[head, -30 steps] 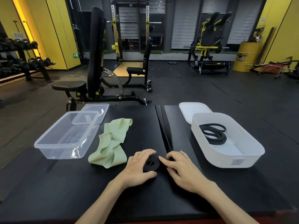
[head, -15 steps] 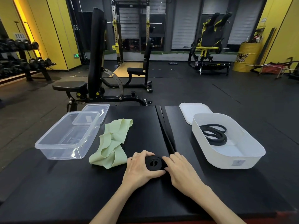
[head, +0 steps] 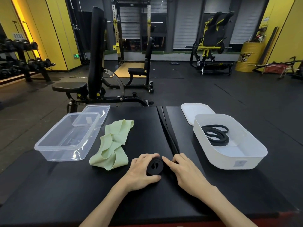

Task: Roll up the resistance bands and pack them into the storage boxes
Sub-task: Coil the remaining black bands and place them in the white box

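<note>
rolled band: black, with a paler spiral on its end face
loose band: pale green, plain
coiled bands: black
clear box: colourless, see-through, with white glints
clear lid: colourless, see-through
white box: white, with a small grey square on its near wall
white lid: plain white
table: matt black
bench: black
drum: yellow, with a dark emblem
wall panels: yellow

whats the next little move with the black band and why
Probably roll it one turn forward, away from the body. The left hand has its grip around the roll, the right hand touches its side with its fingertips, and a long flat tail lies unrolled toward the far edge. It seems too early for the white box.
</note>
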A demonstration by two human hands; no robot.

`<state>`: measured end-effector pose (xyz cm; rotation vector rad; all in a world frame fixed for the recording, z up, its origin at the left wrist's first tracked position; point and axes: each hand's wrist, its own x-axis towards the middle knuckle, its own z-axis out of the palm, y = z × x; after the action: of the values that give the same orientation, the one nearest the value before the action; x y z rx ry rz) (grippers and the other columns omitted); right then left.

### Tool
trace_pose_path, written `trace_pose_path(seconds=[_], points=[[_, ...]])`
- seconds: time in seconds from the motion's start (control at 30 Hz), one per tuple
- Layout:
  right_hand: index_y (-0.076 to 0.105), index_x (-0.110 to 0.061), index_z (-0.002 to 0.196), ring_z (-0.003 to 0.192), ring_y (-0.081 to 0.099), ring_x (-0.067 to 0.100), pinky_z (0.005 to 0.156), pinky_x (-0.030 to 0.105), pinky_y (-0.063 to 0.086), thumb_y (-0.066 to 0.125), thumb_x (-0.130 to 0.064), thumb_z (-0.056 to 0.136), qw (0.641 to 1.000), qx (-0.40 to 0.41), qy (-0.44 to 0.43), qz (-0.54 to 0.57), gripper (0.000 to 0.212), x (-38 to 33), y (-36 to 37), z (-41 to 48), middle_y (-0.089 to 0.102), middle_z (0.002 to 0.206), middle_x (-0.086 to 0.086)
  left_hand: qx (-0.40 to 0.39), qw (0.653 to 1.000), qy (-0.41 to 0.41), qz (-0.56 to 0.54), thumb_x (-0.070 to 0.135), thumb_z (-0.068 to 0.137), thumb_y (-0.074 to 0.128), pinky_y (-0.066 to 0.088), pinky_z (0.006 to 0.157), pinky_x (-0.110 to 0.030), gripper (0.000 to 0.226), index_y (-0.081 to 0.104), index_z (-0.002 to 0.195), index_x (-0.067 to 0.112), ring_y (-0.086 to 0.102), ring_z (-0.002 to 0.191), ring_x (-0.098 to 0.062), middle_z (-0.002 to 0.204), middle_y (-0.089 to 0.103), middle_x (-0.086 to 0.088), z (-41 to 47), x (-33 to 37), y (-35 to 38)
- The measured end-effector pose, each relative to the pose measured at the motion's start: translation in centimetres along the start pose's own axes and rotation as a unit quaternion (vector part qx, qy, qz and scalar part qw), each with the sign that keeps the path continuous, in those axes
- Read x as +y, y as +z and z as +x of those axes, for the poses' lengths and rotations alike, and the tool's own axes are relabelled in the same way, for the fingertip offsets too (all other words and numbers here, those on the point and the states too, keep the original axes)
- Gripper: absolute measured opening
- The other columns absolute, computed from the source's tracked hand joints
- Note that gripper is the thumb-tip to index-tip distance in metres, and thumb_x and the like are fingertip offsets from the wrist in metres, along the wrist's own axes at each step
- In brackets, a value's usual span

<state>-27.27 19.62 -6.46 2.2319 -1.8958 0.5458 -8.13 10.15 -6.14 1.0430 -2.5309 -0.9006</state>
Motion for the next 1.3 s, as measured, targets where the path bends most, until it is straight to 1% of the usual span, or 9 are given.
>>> trace_pose_path(seconds=[0.13,0.3,0.47,0.57,0.7,0.8,0.97,1.17,1.3], points=[[0.053,-0.017,0.124,0.082,0.044,0.017,0.067,0.028,0.047,0.065,-0.008,0.077,0.999,0.025,0.020,-0.004,0.049,-0.7,0.5,0.3,0.049,0.088,-0.004,0.075,0.996,-0.028,-0.049,0.071,0.049,0.069,0.034,0.108,-0.028,0.081,0.047,0.124,0.052,0.041,0.120,-0.007,0.123,0.044,0.023,-0.1,0.5,0.4],[0.056,-0.014,0.107,0.085,0.043,0.014,0.074,0.026,0.043,0.054,-0.016,0.083,0.997,0.043,0.040,0.044,0.024,-1.9,0.3,0.3,0.055,0.091,-0.004,0.104,0.992,-0.062,-0.025,0.078,0.037,0.071,0.040,0.100,-0.029,0.081,0.048,0.111,0.052,0.043,0.114,-0.008,0.115,0.047,0.018,0.3,0.6,0.9],[0.060,-0.015,0.119,0.082,0.043,0.012,0.066,0.026,0.042,0.040,-0.022,0.086,0.996,0.055,0.040,0.060,0.040,-2.0,0.3,-0.5,0.050,0.086,-0.007,0.098,0.994,-0.052,0.022,0.082,0.043,0.065,0.033,0.097,-0.023,0.082,0.042,0.110,0.043,0.037,0.111,-0.005,0.113,0.042,0.020,0.2,1.2,1.0],[0.060,-0.016,0.120,0.082,0.042,0.010,0.066,0.025,0.040,0.050,-0.015,0.084,0.997,0.060,0.028,0.049,0.037,-1.8,0.4,-0.6,0.050,0.086,-0.008,0.062,0.997,0.007,0.045,0.077,0.058,0.064,0.021,0.101,-0.022,0.082,0.033,0.126,0.042,0.028,0.120,0.002,0.122,0.035,0.031,-0.1,1.4,0.6],[0.058,-0.024,0.126,0.099,0.048,0.009,0.088,0.029,0.038,0.053,-0.013,0.081,0.997,0.037,0.014,0.061,0.046,-0.5,0.4,-0.7,0.053,0.098,-0.010,-0.003,0.998,0.043,0.045,0.053,0.066,0.064,0.010,0.108,-0.026,0.086,0.021,0.140,0.048,0.017,0.133,0.006,0.144,0.021,0.035,0.0,1.0,-0.2],[0.048,-0.032,0.136,0.109,0.044,0.008,0.104,0.029,0.026,0.047,-0.014,0.087,0.998,-0.017,0.006,0.056,0.052,0.9,-0.1,-1.0,0.050,0.108,-0.010,-0.027,0.999,0.030,0.027,0.052,0.067,0.058,0.008,0.110,-0.025,0.076,0.030,0.138,0.049,0.014,0.136,0.005,0.140,0.032,0.027,0.2,0.6,-0.4],[0.050,-0.026,0.133,0.082,0.040,0.010,0.071,0.021,0.035,0.065,-0.003,0.073,0.999,-0.017,-0.033,-0.004,0.066,0.7,-0.4,-0.1,0.046,0.086,-0.010,0.045,0.999,0.002,-0.012,0.078,0.049,0.062,0.018,0.111,-0.023,0.084,0.042,0.127,0.053,0.028,0.128,0.003,0.128,0.042,0.022,-0.2,0.7,0.2],[0.055,-0.023,0.108,0.081,0.045,0.012,0.071,0.025,0.033,0.073,-0.016,0.069,0.998,0.045,-0.006,-0.033,0.043,-0.5,0.6,0.3,0.053,0.087,-0.011,0.094,0.994,-0.061,0.005,0.079,0.037,0.073,0.038,0.098,-0.027,0.090,0.042,0.116,0.048,0.036,0.109,-0.010,0.111,0.037,0.020,-0.5,1.6,0.5],[0.064,-0.017,0.108,0.076,0.043,0.011,0.063,0.020,0.040,0.073,-0.015,0.068,0.998,0.061,0.005,-0.031,0.041,-1.6,1.1,0.2,0.051,0.080,-0.009,0.110,0.992,-0.042,0.055,0.077,0.050,0.071,0.033,0.096,-0.025,0.082,0.040,0.113,0.035,0.032,0.098,-0.005,0.098,0.029,0.029,-0.7,2.4,0.6]])
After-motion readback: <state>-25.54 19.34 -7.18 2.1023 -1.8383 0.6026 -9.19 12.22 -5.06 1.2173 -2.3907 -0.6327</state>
